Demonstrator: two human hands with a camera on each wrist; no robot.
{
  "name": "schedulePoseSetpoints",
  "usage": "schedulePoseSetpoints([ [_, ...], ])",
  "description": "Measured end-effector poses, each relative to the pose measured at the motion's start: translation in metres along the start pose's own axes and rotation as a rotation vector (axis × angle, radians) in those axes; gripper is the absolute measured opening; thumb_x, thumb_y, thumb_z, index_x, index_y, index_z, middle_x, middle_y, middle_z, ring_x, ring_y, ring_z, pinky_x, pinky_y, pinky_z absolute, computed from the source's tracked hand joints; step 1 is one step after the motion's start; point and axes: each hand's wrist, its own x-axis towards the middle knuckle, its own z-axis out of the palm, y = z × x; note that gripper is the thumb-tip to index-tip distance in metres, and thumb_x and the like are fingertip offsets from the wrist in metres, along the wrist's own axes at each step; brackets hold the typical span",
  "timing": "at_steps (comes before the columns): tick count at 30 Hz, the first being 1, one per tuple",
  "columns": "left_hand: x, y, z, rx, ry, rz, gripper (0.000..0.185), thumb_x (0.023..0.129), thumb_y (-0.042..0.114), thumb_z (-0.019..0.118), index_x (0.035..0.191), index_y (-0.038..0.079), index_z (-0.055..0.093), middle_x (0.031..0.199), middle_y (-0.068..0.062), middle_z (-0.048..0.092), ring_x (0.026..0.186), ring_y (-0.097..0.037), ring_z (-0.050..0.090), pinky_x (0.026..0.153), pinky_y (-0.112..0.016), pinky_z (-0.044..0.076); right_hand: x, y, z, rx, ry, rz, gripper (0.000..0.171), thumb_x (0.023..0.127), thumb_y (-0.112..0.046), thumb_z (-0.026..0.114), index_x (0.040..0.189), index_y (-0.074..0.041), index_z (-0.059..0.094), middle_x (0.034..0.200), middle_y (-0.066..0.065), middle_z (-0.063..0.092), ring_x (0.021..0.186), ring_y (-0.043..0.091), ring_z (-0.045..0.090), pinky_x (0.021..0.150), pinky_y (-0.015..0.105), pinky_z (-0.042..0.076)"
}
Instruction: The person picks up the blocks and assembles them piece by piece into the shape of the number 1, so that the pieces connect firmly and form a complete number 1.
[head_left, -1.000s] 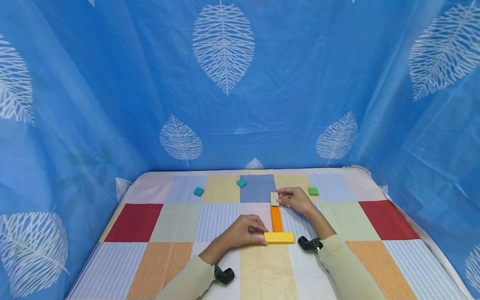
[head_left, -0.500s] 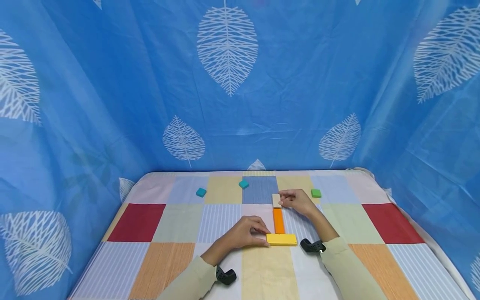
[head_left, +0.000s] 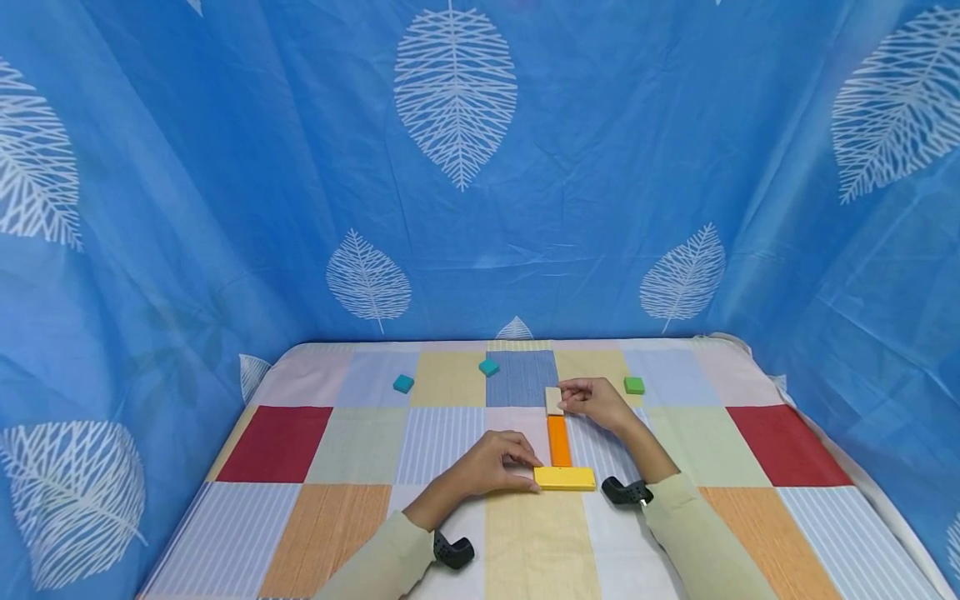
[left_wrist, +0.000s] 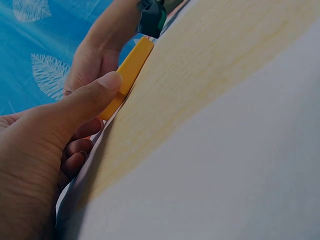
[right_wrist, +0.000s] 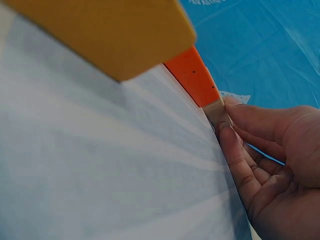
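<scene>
Three flat blocks lie end to side on the patchwork cloth. A yellow block (head_left: pixel 566 479) lies crosswise nearest me, an orange block (head_left: pixel 558 442) runs away from its far side, and a small beige block (head_left: pixel 552 402) continues that line. My left hand (head_left: pixel 483 467) pinches the yellow block's left end, its thumb on the near side, as the left wrist view shows. With thumb and fingertip, my right hand (head_left: pixel 596 402) pinches the beige block from the right. In the right wrist view the beige block (right_wrist: pixel 215 112) sits against the orange block's end (right_wrist: pixel 192 75).
Two teal blocks (head_left: pixel 403 383) (head_left: pixel 489 367) lie further back to the left. A green block (head_left: pixel 633 385) lies right of my right hand. Blue leaf-print curtains (head_left: pixel 480 208) rise behind and beside the patchwork-covered table (head_left: pixel 360 442).
The head view has shifted slightly, so everything sits a little further right in it. Both hands keep their grip, and the blocks hold the same layout.
</scene>
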Motion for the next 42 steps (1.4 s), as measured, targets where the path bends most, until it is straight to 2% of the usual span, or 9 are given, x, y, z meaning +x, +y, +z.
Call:
schedulePoseSetpoints([
  [3,0.000,0.000,0.000,-0.012,0.001,-0.010,0.028,0.078,0.021,0.090,0.103,0.012,0.081,0.095,0.006,0.072,0.087,-0.005,0.063,0.080,-0.018,0.053,-0.001,-0.002,0.000,-0.007,0.003,0.008,0.039,0.092,-0.004,0.074,0.123,0.016,0.063,0.096,0.020,0.068,0.078,0.016,0.059,0.067,0.018,0.051],
  [8,0.000,-0.001,0.000,-0.017,0.003,-0.007,0.028,0.078,0.020,0.090,0.104,0.012,0.081,0.095,0.006,0.072,0.087,-0.007,0.064,0.080,-0.019,0.054,0.000,-0.004,-0.001,-0.018,0.008,0.054,0.037,0.091,-0.005,0.075,0.123,0.010,0.066,0.094,0.013,0.068,0.079,0.017,0.058,0.070,0.017,0.052],
  [13,0.000,0.000,0.000,-0.019,0.010,0.001,0.028,0.078,0.020,0.090,0.103,0.012,0.081,0.095,0.005,0.072,0.087,-0.009,0.064,0.080,-0.019,0.054,-0.001,-0.004,-0.001,0.002,-0.007,0.060,0.035,0.092,-0.004,0.074,0.123,0.010,0.066,0.093,0.010,0.067,0.081,0.019,0.058,0.071,0.018,0.053],
  [20,0.000,0.000,0.001,-0.008,0.000,0.003,0.028,0.079,0.022,0.090,0.104,0.011,0.081,0.095,0.006,0.072,0.087,-0.003,0.062,0.080,-0.018,0.054,-0.003,-0.005,-0.002,0.005,-0.014,0.064,0.036,0.092,-0.005,0.074,0.123,0.010,0.066,0.094,0.012,0.066,0.081,0.019,0.058,0.071,0.018,0.053],
  [25,0.000,-0.001,0.001,0.000,0.000,0.022,0.028,0.079,0.022,0.090,0.102,0.009,0.081,0.095,0.006,0.071,0.087,-0.001,0.062,0.080,-0.018,0.054,0.000,-0.004,-0.001,-0.010,-0.007,0.095,0.040,0.093,-0.013,0.075,0.127,0.007,0.065,0.093,0.009,0.068,0.080,0.018,0.064,0.073,0.023,0.056],
  [31,0.000,-0.001,0.000,0.011,0.006,0.025,0.029,0.079,0.023,0.090,0.103,0.010,0.081,0.095,0.007,0.071,0.087,0.000,0.062,0.081,-0.018,0.054,0.003,-0.013,0.003,-0.087,0.018,0.087,0.043,0.093,-0.019,0.075,0.126,0.008,0.064,0.090,0.009,0.070,0.074,0.017,0.066,0.071,0.030,0.057],
  [38,0.000,-0.002,0.001,0.008,0.004,0.022,0.029,0.079,0.023,0.090,0.103,0.010,0.081,0.095,0.007,0.071,0.088,0.001,0.061,0.081,-0.018,0.054,0.006,-0.028,0.008,-0.232,0.016,0.084,0.043,0.089,-0.026,0.079,0.117,0.005,0.069,0.076,0.005,0.065,0.063,0.017,0.059,0.062,0.029,0.049],
  [42,0.000,-0.001,0.000,0.012,0.007,0.030,0.029,0.078,0.023,0.090,0.103,0.010,0.081,0.095,0.006,0.071,0.087,0.001,0.061,0.081,-0.018,0.054,0.010,-0.031,0.010,-0.288,0.008,0.085,0.043,0.086,-0.027,0.082,0.112,0.005,0.070,0.074,0.005,0.063,0.061,0.017,0.055,0.059,0.028,0.046],
])
